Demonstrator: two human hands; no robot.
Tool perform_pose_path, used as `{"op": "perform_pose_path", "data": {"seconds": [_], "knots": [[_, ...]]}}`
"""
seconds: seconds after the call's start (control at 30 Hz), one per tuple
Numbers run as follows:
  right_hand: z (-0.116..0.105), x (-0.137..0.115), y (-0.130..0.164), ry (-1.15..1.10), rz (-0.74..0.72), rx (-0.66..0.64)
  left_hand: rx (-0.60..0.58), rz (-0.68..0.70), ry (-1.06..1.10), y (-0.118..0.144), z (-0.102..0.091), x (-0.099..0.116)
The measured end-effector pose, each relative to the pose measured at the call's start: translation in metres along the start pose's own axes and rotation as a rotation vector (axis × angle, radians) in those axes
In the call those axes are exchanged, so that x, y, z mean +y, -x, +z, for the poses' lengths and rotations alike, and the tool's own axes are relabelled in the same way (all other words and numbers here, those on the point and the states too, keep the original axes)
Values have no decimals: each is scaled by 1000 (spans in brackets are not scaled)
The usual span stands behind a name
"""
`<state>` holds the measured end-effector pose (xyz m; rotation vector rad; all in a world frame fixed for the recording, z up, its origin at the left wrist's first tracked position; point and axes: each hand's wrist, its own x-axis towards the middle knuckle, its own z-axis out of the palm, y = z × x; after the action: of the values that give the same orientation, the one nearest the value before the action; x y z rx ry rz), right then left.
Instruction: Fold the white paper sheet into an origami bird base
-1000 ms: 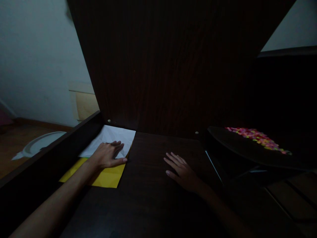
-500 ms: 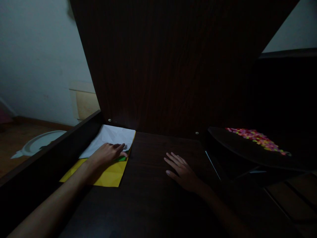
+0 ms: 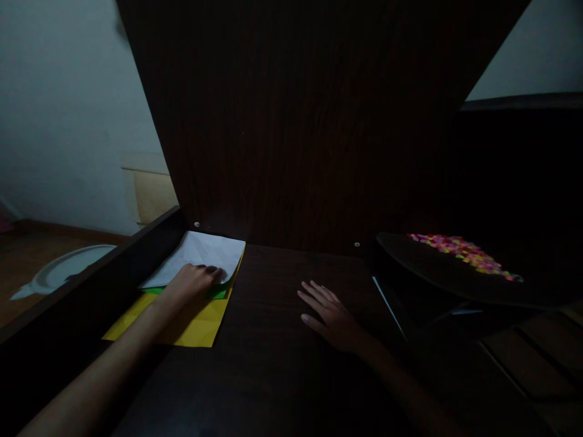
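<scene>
Your work, as far as I could judge, was at the paper pile: your left hand (image 3: 194, 280) was at the lower edge of the white sheet (image 3: 212, 246), near its right corner. That sheet lay uppermost, with a green sheet (image 3: 219, 292) showing beneath its edge and a yellow sheet (image 3: 200, 331) under both, all on the left of the tabletop (image 3: 264, 364), beside the low side board (image 3: 91, 285). From that pose, the next move seemed to call for light contact, so that the layers would not slide together.

Your left forearm slanted in from the lower left across the yellow sheet, palm down, the fingers curled; whether they pinched any paper, I couldn't tell. Your right hand (image 3: 334, 315) was palm down over bare wood, well apart from the sheets, its fingers extended and slightly spread, with hold of nothing. Its forearm came from the lower right, in deep shadow.
</scene>
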<state>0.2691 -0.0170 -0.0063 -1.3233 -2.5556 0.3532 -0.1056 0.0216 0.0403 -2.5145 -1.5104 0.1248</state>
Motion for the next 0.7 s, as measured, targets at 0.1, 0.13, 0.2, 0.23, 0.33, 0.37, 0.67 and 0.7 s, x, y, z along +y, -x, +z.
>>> {"op": "perform_pose_path", "data": {"seconds": [0.1, 0.13, 0.2, 0.23, 0.33, 0.37, 0.67, 0.7], "knots": [[-2, -2, 0, -11, 12, -13, 5, -16, -42, -2, -7, 2], [-3, -3, -1, -14, 17, -17, 11, -17, -65, -3, -10, 2], [-4, -4, -1, -22, 25, -26, 29, -29, -104, -5, -18, 3], [-4, -4, -1, -30, 28, -28, 43, -33, -113, -5, -23, 4], [-5, -5, -1, -73, 38, -31, 126, -38, -103, -6, -38, 6], [-5, -5, -1, -94, 42, -29, 175, -38, -83, -6, -43, 8], [-4, 6, 1, -653, 179, 180, 746, 140, 800, 4, -100, 50], [-3, 8, 1, -765, 179, 217, 774, 63, 906, 3, -104, 55]]}}
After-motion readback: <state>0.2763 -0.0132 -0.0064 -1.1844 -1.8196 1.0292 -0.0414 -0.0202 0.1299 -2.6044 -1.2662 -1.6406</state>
